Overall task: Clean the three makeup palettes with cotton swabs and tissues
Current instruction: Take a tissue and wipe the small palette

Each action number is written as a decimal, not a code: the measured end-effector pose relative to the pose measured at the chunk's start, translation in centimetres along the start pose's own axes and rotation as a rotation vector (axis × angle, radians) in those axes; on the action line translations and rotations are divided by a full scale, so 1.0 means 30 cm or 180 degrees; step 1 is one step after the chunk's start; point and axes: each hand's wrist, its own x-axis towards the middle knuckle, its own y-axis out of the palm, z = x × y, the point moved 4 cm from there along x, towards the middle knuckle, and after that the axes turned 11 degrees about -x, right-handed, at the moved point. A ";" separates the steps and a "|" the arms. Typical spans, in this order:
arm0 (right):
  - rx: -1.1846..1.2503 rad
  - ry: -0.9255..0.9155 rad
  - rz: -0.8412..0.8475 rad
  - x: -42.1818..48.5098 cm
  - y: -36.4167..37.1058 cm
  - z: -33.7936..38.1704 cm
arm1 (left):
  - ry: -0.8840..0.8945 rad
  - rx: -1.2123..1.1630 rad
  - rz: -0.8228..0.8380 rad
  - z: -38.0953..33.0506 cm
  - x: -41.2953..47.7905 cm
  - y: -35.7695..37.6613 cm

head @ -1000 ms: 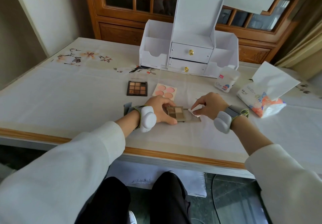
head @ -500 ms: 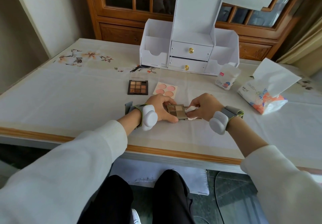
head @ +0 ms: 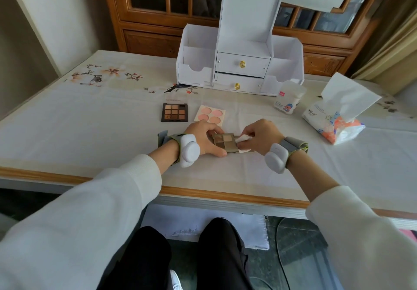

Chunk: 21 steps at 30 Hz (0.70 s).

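A small beige eyeshadow palette (head: 225, 142) lies open on the table in front of me. My left hand (head: 206, 138) grips its left side, thumb along the near edge. My right hand (head: 259, 135) pinches a folded white tissue (head: 242, 141) and presses it on the palette's right edge. Behind them lie a dark brown palette (head: 174, 112) with several brown pans and a pink blush palette (head: 211, 115) with round pans. A tub of cotton swabs (head: 287, 96) and a tissue pack (head: 331, 120) stand at the right.
A white desk organiser (head: 241, 63) with two drawers stands at the back of the table. The table's wooden front edge (head: 225, 196) runs just behind my forearms. A flowered cloth covers the tabletop (head: 90, 120). A small grey card (head: 162, 137) lies by my left wrist.
My right hand has moved left with the tissue, from beside the beige palette onto its right edge. My left hand has kept its hold on the palette.
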 end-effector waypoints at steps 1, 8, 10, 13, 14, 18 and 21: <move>0.0022 -0.0024 0.0036 -0.007 0.003 -0.005 | 0.0006 0.0001 0.0003 0.000 0.000 0.002; -0.0266 -0.0065 0.0089 -0.004 -0.023 -0.054 | 0.0028 -0.0039 0.0037 0.013 0.005 0.003; -0.0269 -0.0016 0.0064 -0.009 -0.023 -0.065 | 0.0044 -0.0034 0.0051 0.015 0.008 0.002; -0.0302 0.0019 -0.0028 0.003 -0.019 -0.055 | 0.0046 -0.0058 0.0067 0.017 0.010 0.001; -0.0326 0.0014 -0.0041 0.009 -0.023 -0.049 | 0.0052 -0.0058 0.0074 0.016 0.011 0.000; -0.0389 0.0005 -0.0017 0.028 -0.018 -0.015 | 0.0057 -0.0028 0.0110 0.015 0.012 0.002; -0.0469 -0.0058 0.0022 0.033 -0.003 0.020 | 0.0049 -0.0013 0.0097 0.013 0.009 0.000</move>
